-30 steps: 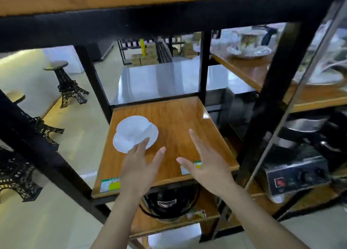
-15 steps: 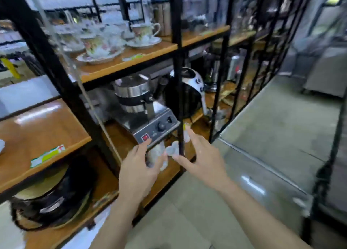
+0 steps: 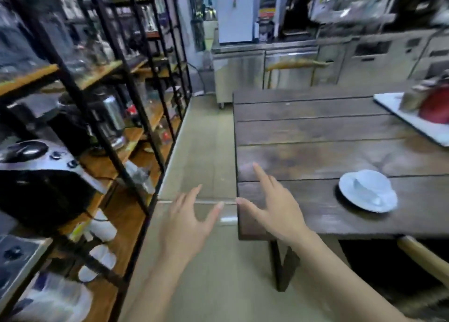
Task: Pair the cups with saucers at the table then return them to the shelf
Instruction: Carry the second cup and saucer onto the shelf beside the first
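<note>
Cup (image 3: 364,184) is lying tipped on its saucer (image 3: 349,196), smooth white china, near the front edge of the dark plank bench (image 3: 315,127). Both hands, left (image 3: 184,227) and right (image 3: 279,210), are spreading empty, left of the saucer. Likely next: carrying the pair to the black-framed wooden shelf (image 3: 102,73), needing a level two-handed lift.

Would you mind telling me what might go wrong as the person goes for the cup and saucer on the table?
The cup seems tipped on its saucer, so a hasty lift may roll it off. The pair sits near the table edge, where a nudge could drop it. Both hands are empty and short of it.
</note>
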Motion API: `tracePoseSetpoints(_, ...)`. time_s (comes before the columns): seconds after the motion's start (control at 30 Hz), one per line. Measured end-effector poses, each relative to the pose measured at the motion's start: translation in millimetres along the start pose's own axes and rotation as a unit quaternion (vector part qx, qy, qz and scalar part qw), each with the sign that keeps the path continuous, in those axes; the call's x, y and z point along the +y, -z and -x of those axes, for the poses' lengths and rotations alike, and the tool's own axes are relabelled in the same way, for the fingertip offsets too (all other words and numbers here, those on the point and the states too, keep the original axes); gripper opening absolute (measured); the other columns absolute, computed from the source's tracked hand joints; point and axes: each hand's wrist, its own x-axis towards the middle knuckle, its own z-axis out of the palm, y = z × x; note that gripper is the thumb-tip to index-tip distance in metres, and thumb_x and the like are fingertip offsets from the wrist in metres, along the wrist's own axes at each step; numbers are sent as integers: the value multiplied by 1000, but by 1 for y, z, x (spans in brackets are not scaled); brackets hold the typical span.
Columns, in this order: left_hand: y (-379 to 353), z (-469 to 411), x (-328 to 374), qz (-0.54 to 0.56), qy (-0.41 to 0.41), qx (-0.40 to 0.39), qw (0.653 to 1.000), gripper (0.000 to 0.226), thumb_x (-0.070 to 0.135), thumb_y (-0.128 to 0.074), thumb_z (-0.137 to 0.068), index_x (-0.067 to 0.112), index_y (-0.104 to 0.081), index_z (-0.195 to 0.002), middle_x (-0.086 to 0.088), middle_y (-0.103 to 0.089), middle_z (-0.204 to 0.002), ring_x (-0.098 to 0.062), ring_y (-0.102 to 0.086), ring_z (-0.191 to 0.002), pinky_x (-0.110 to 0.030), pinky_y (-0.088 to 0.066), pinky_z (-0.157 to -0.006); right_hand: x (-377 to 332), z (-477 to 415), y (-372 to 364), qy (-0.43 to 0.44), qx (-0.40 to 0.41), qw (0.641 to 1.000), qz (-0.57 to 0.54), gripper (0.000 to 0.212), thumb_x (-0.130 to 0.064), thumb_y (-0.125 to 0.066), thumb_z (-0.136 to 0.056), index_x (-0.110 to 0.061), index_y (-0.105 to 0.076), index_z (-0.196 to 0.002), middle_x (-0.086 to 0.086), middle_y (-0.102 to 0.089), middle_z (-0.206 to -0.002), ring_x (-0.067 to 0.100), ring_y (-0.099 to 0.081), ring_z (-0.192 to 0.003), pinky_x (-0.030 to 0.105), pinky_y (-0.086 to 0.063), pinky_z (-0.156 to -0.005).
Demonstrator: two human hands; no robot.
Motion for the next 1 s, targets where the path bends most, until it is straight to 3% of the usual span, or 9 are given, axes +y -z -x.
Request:
tracePoseSetpoints(0.17, -76, -65, 56, 34, -52, -77, 995, 68, 56, -63, -76, 23, -49, -134, -2, -55, -136, -22, -49, -124, -34, -39, -98, 88, -22, 47, -84, 25, 996, 22, 86, -72, -46, -77, -36, -13, -149, -2, -48, -140, 18, -47, -125, 34, -40, -95)
tracePoseSetpoints(0.3, -128, -96, 102, 41, -107, -134, 984, 71, 62, -58, -74, 28, -46, -135, 5, -52, -137, -17, -46, -126, -35, -39, -99, 148, -27, 88, -153, 40, 986, 46, 90, -71, -49, -75, -35, -13, -150, 3, -55, -127, 21, -54, -110, 34, -43, -88)
tracePoseSetpoints(0.43, -172, -109, 139, 1, -156, -193, 969, 74, 67, -54, -74, 31, -42, -137, 8, -49, -139, -14, -43, -127, -33, -35, -102, 199, -19, 121, -224, 56, 971, 68, 90, -70, -49, -75, -33, -16, -149, 1, -53, -130, 23, -51, -115, 31, -37, -81)
tracePoseSetpoints(0.53, -202, -115, 160, -28, -153, -238, 959, 77, 71, -50, -74, 33, -37, -139, 9, -44, -142, -14, -39, -130, -34, -32, -104, 236, -13, 139, -280, 58, 955, 77, 87, -63, -55, -79, -32, -16, -150, 2, -51, -135, 25, -51, -117, 36, -41, -86)
tracePoseSetpoints(0.7, -259, -115, 187, -32, -106, -263, 958, 78, 70, -51, -74, 31, -37, -140, 7, -43, -144, -16, -36, -133, -35, -31, -104, 302, -4, 160, -355, 51, 933, 4, 87, -71, -51, -73, -39, -18, -147, 2, -47, -140, 21, -47, -123, 38, -41, -91)
tracePoseSetpoints(0.8, -294, -108, 198, -10, -34, -285, 958, 78, 67, -54, -75, 29, -37, -140, 4, -42, -145, -17, -36, -133, -38, -34, -103, 336, -1, 163, -377, 12, 925, -47, 94, -78, -49, -68, -31, -25, -146, 1, -43, -145, 16, -42, -129, 37, -39, -96)
tracePoseSetpoints(0.93, -326, -103, 207, 55, 86, -310, 945, 83, 60, -63, -74, 23, -34, -142, -4, -44, -144, -21, -43, -129, -44, -38, -103, 363, 0, 157, -430, -29, 890, -151, 93, -70, -58, -70, -20, -32, -143, 6, -48, -141, 17, -51, -117, 31, -39, -84)
tracePoseSetpoints(1.0, -335, -102, 212, 110, 151, -314, 931, 87, 58, -67, -71, 20, -33, -142, -6, -47, -139, -23, -48, -122, -45, -42, -100, 370, -2, 153, -451, -60, 870, -193, 79, -63, -61, -74, -16, -41, -134, 5, -54, -133, 16, -55, -109, 28, -41, -79)
